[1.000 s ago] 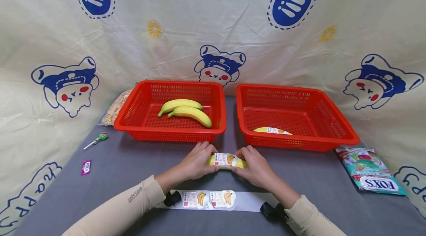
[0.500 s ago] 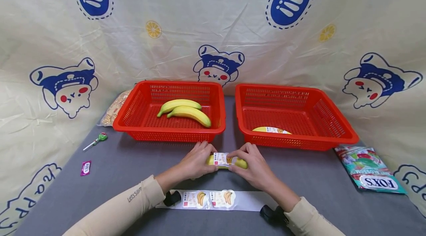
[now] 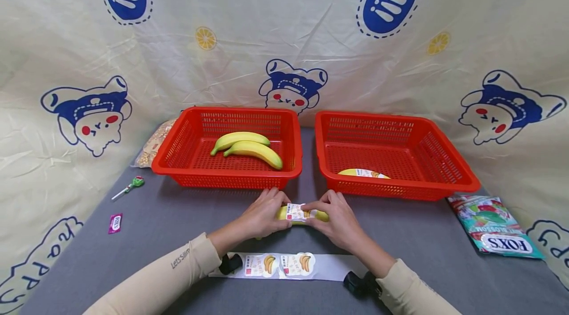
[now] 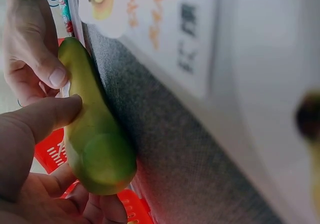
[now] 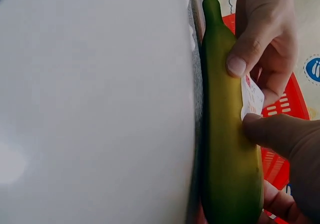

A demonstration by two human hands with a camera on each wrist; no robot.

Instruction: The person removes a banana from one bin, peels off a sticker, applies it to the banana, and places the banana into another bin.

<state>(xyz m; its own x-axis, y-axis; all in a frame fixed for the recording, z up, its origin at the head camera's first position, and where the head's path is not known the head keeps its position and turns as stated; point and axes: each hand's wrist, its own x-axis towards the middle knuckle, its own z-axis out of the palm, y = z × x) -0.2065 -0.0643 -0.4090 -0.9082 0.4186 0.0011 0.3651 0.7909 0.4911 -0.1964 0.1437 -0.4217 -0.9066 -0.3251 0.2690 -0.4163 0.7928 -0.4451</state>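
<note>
Banana [image 5: 225, 134], a printed label [image 3: 294, 212] on its upper side, is held crosswise at the table [image 3: 178, 226]; whether it touches the cloth is unclear. The left hand [image 3: 265, 214] grips 1 end between curled fingers and thumb; the right hand [image 3: 335, 218] pinches the other, 1 fingertip at the label. Nearer the person, a white strip [image 3: 331, 268] bears 2 similar labels [image 3: 260, 265]. Beyond, 2 bananas [image 3: 253, 151] lie in the red left basket [image 3: 231, 180], 1 labelled banana [image 3: 348, 172] in the red right basket [image 3: 391, 189].
</note>
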